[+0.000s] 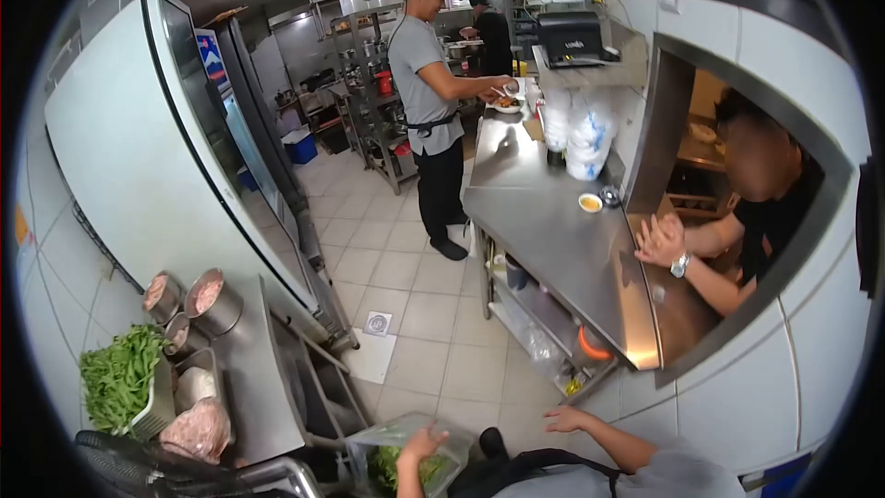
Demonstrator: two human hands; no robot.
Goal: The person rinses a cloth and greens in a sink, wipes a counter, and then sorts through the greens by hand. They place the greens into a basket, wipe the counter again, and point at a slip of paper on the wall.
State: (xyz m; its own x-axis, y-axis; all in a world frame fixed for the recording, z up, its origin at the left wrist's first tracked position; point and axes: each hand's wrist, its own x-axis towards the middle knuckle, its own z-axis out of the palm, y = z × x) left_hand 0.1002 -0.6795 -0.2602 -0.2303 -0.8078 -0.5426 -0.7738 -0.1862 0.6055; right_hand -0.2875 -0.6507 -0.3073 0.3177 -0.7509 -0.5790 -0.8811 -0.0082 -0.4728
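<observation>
1. Our left hand (422, 447) lies on top of the clear tub of greens (449, 466), fingers bent over it. We cannot tell whether it grips.
2. Our right hand (565, 420) hangs spread and empty, apart from the tub.
3. The tub sits low over the floor (415, 314), between the left desk (249, 360) and the steel desk (553, 231), resting on neither.
4. It already holds some leaves, and a heap of loose greens (118, 376) remains on the left desk.

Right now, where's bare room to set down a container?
The steel counter is bare from the sauce bowl to its near corner. Crowded: the left worktop with greens and meat tubs; the far end by the stacked cups.
</observation>
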